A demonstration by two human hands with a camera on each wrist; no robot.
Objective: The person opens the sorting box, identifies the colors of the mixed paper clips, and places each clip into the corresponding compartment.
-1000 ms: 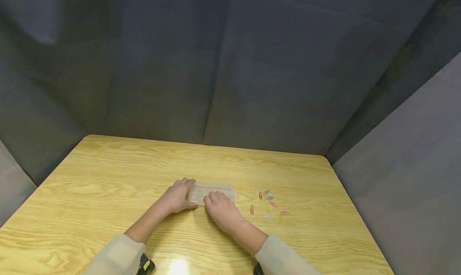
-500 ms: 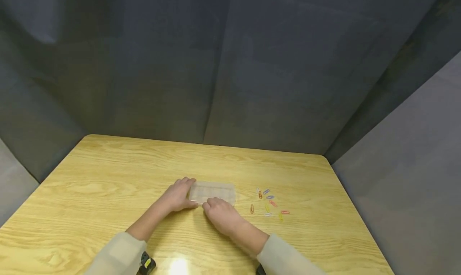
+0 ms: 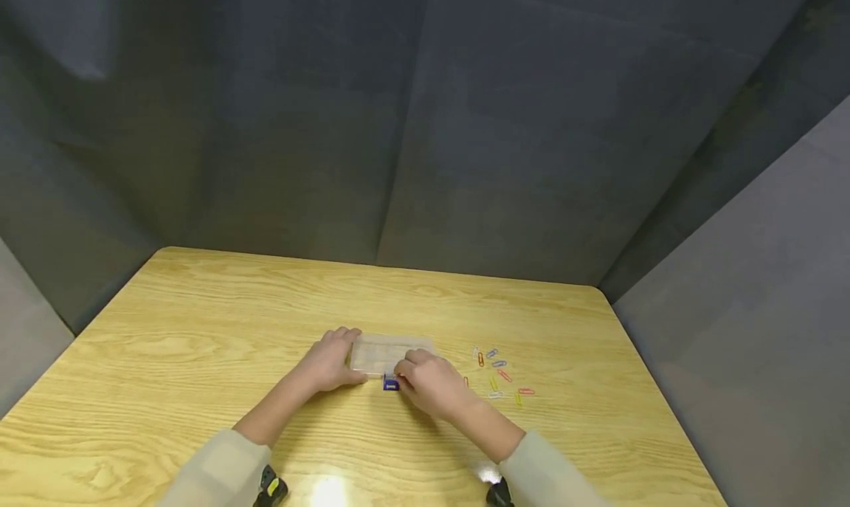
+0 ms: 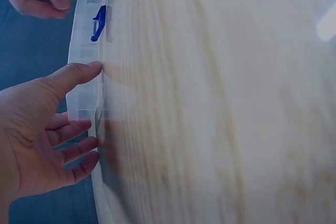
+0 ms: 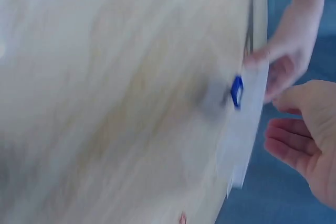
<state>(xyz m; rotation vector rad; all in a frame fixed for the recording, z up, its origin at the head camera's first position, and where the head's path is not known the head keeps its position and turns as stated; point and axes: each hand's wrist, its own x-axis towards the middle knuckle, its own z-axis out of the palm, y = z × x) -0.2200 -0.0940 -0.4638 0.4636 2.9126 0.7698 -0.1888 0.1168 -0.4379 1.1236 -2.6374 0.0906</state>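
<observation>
A clear plastic box (image 3: 372,356) lies flat on the wooden table, its lid down. A blue latch (image 3: 390,382) sticks out at its front edge, swung away from the wall in the left wrist view. My left hand (image 3: 328,361) holds the box's left end, thumb (image 4: 79,73) at the front and the other fingers around the side. My right hand (image 3: 432,381) hovers by the front right part of the box, just right of the latch. Its fingers (image 5: 289,135) are loosely bent, with nothing seen between them.
Several coloured paper clips (image 3: 499,364) lie scattered on the table (image 3: 265,300) right of the box. Dark cloth (image 3: 299,123) hangs behind the table, and a grey panel (image 3: 750,285) stands along the right side.
My right hand has moved right and slightly up from the front edge's middle. The blue latch, hidden before, now shows flipped outward. My left hand and the box stay nearly in place.
</observation>
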